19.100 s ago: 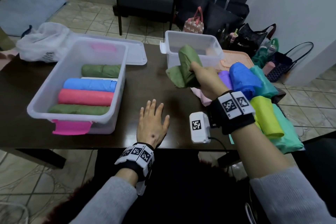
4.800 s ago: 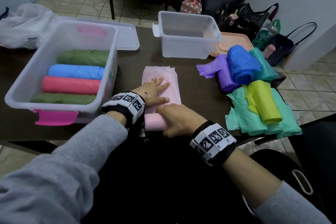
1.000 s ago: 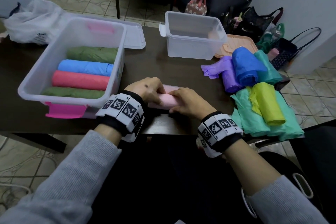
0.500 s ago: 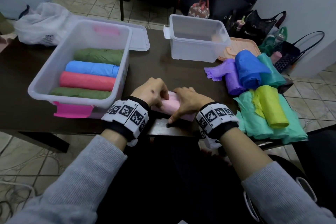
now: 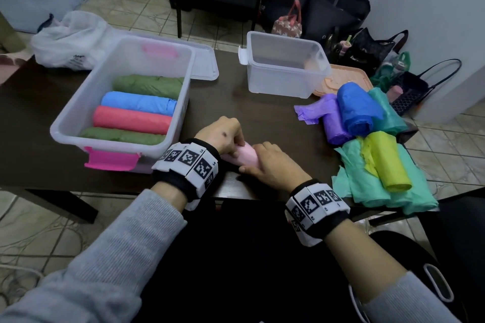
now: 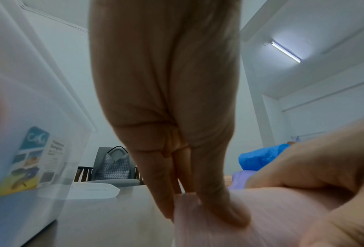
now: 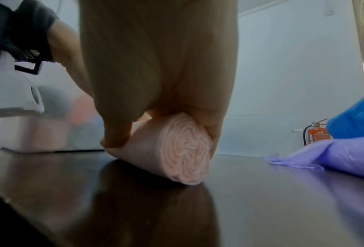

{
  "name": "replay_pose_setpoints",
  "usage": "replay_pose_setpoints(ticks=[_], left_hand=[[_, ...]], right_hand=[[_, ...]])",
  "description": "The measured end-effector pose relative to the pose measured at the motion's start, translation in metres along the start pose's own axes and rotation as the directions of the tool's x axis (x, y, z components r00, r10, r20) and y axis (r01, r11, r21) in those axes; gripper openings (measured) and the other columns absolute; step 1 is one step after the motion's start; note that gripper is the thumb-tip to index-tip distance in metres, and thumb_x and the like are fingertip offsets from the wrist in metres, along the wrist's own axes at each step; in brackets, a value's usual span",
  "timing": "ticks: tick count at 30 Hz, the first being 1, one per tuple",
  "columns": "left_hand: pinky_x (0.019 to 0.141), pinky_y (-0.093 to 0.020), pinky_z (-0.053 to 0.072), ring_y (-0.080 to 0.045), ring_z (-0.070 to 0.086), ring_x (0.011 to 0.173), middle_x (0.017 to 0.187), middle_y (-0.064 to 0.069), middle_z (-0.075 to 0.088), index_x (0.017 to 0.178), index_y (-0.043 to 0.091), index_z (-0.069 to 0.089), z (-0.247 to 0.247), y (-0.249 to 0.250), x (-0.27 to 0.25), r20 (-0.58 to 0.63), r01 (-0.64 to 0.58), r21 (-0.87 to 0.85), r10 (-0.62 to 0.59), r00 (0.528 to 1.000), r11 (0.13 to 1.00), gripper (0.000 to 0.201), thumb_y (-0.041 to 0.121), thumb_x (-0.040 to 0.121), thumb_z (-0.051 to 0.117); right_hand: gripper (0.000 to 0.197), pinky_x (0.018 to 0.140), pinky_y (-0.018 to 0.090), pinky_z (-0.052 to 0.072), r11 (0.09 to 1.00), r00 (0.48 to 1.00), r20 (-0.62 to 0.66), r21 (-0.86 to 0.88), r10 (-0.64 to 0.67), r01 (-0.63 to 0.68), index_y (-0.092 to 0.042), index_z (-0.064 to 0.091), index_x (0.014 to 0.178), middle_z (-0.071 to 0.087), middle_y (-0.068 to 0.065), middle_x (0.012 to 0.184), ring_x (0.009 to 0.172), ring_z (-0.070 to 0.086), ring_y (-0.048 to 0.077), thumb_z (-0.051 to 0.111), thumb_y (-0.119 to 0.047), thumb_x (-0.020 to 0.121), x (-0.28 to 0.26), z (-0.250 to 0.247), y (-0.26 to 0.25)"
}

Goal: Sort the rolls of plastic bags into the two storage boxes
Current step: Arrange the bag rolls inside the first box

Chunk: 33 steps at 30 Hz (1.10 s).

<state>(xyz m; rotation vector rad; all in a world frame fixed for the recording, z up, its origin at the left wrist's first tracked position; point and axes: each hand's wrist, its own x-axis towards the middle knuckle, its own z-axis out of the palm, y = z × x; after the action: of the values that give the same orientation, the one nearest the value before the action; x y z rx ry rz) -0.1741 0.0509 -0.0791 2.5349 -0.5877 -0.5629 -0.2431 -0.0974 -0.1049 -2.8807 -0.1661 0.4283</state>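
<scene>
A pale pink roll lies on the dark table near its front edge, with both hands on it. My left hand pinches its left end, and my right hand curls over its right end, thumb and fingers either side. The large clear box with pink latches stands at the left and holds two green rolls, a blue roll and a red roll. The smaller clear box stands behind, with nothing seen inside.
Loose rolls lie at the right: purple, blue, yellow and teal ones, near the table's right edge. A clear lid and a peach lid lie behind the boxes. A white bag sits far left.
The flat pink sheet has been rolled up into a tight roll. Over the last second both hands have drawn it slightly nearer the front edge, keeping their hold.
</scene>
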Motion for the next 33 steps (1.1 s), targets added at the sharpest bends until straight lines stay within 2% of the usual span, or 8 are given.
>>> replay_pose_setpoints(ticks=[4,10,14,18,22,25,29,33], left_hand=[[0.094,-0.031,0.048,-0.019,0.061,0.107,0.116,-0.006,0.067,0.115,0.017,0.068,-0.018,0.013,-0.006,0.017,0.0,0.05,-0.001,1.0,0.999,0.031,0.019,0.084,0.067],[0.101,-0.034,0.043,-0.019,0.059,0.11,0.117,-0.006,0.065,0.117,0.012,0.065,-0.108,0.018,-0.015,-0.316,-0.012,-0.331,-0.099,0.944,0.943,0.029,0.025,0.095,0.052],[0.074,-0.028,0.042,-0.018,0.048,0.093,0.094,-0.015,0.059,0.076,0.014,0.053,-0.159,-0.033,-0.02,-0.467,0.198,-0.399,-0.384,0.797,0.896,0.021,0.012,0.096,0.043],[0.101,-0.038,0.036,-0.037,0.045,0.125,0.136,-0.027,0.046,0.125,-0.006,0.051,-0.168,-0.092,-0.027,-0.529,0.492,-0.279,-0.56,0.638,0.825,0.037,0.015,0.095,0.046],[0.108,-0.039,0.033,-0.035,0.043,0.129,0.141,-0.022,0.044,0.134,0.002,0.047,-0.161,-0.136,-0.031,-0.346,0.605,-0.198,-0.632,0.693,0.771,0.056,0.039,0.092,0.055],[0.106,-0.035,0.027,-0.035,0.036,0.134,0.145,-0.024,0.037,0.137,-0.006,0.039,-0.153,-0.143,-0.03,-0.249,0.589,-0.218,-0.628,0.737,0.778,0.058,0.037,0.098,0.045],[0.106,-0.032,0.027,-0.035,0.033,0.135,0.147,-0.023,0.034,0.139,-0.007,0.037,-0.149,-0.143,-0.028,-0.254,0.54,-0.351,-0.633,0.732,0.765,0.059,0.037,0.099,0.041],[0.102,-0.032,0.032,-0.034,0.041,0.13,0.14,-0.025,0.043,0.131,-0.011,0.044,-0.145,-0.14,-0.029,-0.297,0.409,-0.501,-0.596,0.746,0.763,0.053,0.031,0.099,0.044]], right_hand=[[0.054,0.096,0.039,0.038,0.998,1.0,-0.01,0.063,0.001,-0.001,-0.004,0.046,0.122,0.049,0.016,0.122,0.115,0.044,0.031,0.051,-0.048,0.091,0.003,0.0,0.001],[0.033,0.061,0.023,0.034,0.924,0.998,-0.01,0.378,0.056,-0.048,-0.01,0.051,0.101,0.054,0.006,0.097,0.084,0.051,0.019,0.052,-0.041,0.093,0.017,-0.013,-0.003],[0.023,0.054,0.011,0.035,0.864,0.998,-0.061,0.503,0.014,0.019,-0.009,0.05,0.091,0.053,-0.002,0.081,0.07,0.049,0.013,0.05,-0.032,0.096,0.025,-0.032,-0.024],[0.031,0.058,0.013,0.037,0.817,0.996,-0.09,0.573,-0.007,0.058,-0.005,0.055,0.104,0.056,0.0,0.086,0.069,0.05,0.006,0.051,-0.034,0.095,0.036,-0.048,-0.046],[0.034,0.054,0.013,0.038,0.821,0.992,-0.112,0.56,-0.054,0.108,-0.003,0.056,0.108,0.056,0.005,0.09,0.067,0.05,0.007,0.051,-0.033,0.096,0.046,-0.063,-0.068],[0.024,0.056,0.019,0.039,0.847,0.991,-0.116,0.52,-0.062,0.113,-0.008,0.054,0.1,0.057,0.007,0.088,0.071,0.052,0.014,0.051,-0.032,0.096,0.052,-0.073,-0.072],[0.036,0.062,0.027,0.042,0.897,0.994,-0.101,0.435,-0.039,0.079,-0.004,0.054,0.11,0.059,0.009,0.093,0.079,0.056,0.021,0.051,-0.037,0.094,0.06,-0.089,-0.069],[0.045,0.055,0.02,0.038,0.935,0.946,-0.324,0.327,-0.027,0.139,-0.001,0.049,0.119,0.054,0.008,0.1,0.084,0.053,0.02,0.052,-0.038,0.094,0.072,-0.111,-0.086]])
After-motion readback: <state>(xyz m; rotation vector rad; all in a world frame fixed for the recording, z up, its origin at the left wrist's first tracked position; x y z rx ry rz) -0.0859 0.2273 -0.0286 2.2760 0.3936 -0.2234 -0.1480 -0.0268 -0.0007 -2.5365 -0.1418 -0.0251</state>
